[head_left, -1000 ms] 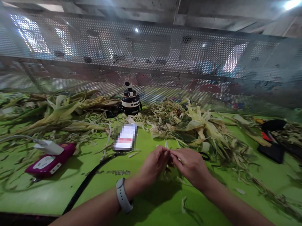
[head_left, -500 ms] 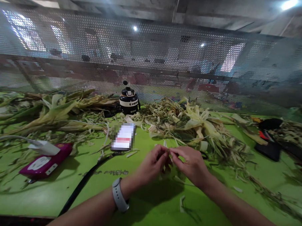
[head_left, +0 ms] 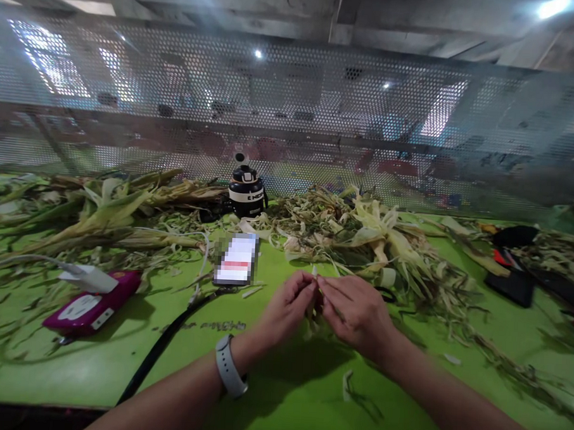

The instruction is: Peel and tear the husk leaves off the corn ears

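Above the green table [head_left: 268, 423], my left hand [head_left: 287, 307] and my right hand [head_left: 359, 313] meet at the fingertips. Both are closed in a pinch on a thin, pale strip of corn husk [head_left: 314, 271], whose tip sticks up between them. Part of the strip is hidden by my fingers, and loose pale ends show dimly below. Just beyond my hands lies a heap of shredded husk [head_left: 310, 222] with a larger pale corn husk [head_left: 385, 235] on it. A curled husk scrap [head_left: 347, 385] is on the table nearer to me.
A phone [head_left: 237, 260] with a black strap [head_left: 162, 343] lies left of my hands. Farther left is a magenta power adapter [head_left: 93, 305] with a white charger. A black bottle [head_left: 246, 197] stands before a perforated metal screen [head_left: 291, 114]. More husks [head_left: 111, 213] cover the back left.
My right hand has turned inward, its fingers now closer together against the left fingertips. Both hands have risen slightly, and the pale strip still shows between them.
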Available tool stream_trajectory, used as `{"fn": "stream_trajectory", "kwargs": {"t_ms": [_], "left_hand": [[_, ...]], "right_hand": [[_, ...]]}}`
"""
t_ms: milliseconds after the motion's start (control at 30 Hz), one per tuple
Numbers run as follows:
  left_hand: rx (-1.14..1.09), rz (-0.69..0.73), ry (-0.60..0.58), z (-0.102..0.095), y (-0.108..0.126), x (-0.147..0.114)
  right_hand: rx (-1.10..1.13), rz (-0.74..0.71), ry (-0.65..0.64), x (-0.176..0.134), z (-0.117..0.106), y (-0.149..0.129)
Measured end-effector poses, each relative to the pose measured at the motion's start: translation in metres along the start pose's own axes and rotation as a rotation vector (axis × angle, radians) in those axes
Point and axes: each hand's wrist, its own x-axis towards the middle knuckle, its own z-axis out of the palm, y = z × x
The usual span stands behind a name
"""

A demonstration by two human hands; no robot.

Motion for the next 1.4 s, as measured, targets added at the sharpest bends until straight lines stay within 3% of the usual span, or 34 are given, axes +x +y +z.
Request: {"fn": "stream_trajectory", "kwargs": {"t_ms": [267,433,800,1000,1400], "left_hand": [[-0.118,-0.032,-0.007,0.0034,0.0017,0.0026],[-0.028,0.011,-0.047,0.0044,0.0044,-0.0008],[0.037,0.021,-0.045,0.0033,-0.0022,0.0008],[-0.019,-0.112,-0.068,0.0042,0.0037,-0.0002],[-0.020,-0.029,-0.022,0.0024,0.0006,-0.0007]], "right_hand": [[0.168,0.071,0.105,-0.0002,0.0017,0.0034],[0.210,0.132,0.154,-0.0004,0.0038,0.0049],[0.057,-0.018,0.103,-0.0011,0.0053,0.0080],[0.079,-0.008,0.098,-0.0014,0.0051,0.0081],[0.113,0.017,0.041,-0.0013,0.0013,0.0080]]}}
